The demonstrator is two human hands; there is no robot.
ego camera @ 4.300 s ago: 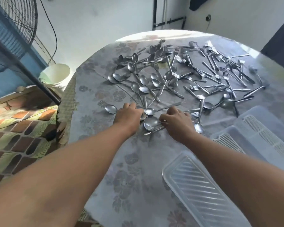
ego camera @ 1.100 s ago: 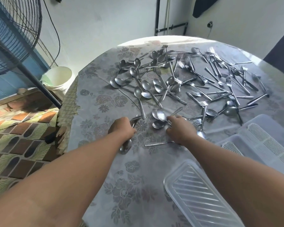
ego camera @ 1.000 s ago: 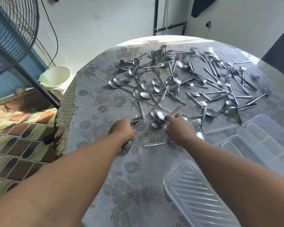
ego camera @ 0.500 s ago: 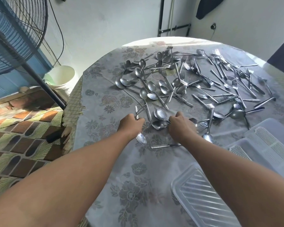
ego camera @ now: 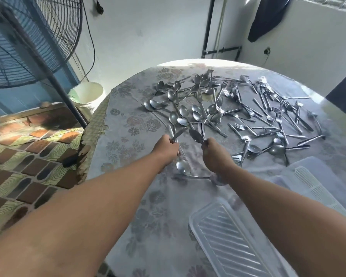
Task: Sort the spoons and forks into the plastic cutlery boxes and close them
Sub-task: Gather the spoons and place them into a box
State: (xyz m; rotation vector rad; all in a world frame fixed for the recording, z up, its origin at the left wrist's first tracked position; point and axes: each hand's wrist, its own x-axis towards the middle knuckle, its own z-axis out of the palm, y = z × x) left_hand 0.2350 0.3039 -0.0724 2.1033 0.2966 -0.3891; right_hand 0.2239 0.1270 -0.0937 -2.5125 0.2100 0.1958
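From the head camera, your left hand [ego camera: 166, 147] was curled round a small bunch of spoons [ego camera: 181, 165], handles sticking up past the knuckles and one bowl hanging below the fist, just above the cloth. Your right hand [ego camera: 214, 154] was clenched on a second bunch of spoons [ego camera: 196, 136], bowls pointing up and away from you. The two hands sat near each other at the near edge of the pile.

Beyond them, loose spoons [ego camera: 183, 111] lay scattered across the middle of the table [ego camera: 128, 124], and the forks [ego camera: 268, 114] spread out to the right of those, overlapping in places. One more spoon handle [ego camera: 198, 177] lay flat on the cloth under your right wrist.

A clear plastic cutlery box lid [ego camera: 230, 238] rested ribbed side up at the near right, and an open cutlery box [ego camera: 316, 176] with a slotted insert stood just beyond your right forearm. A standing fan [ego camera: 28, 41] was on the left.
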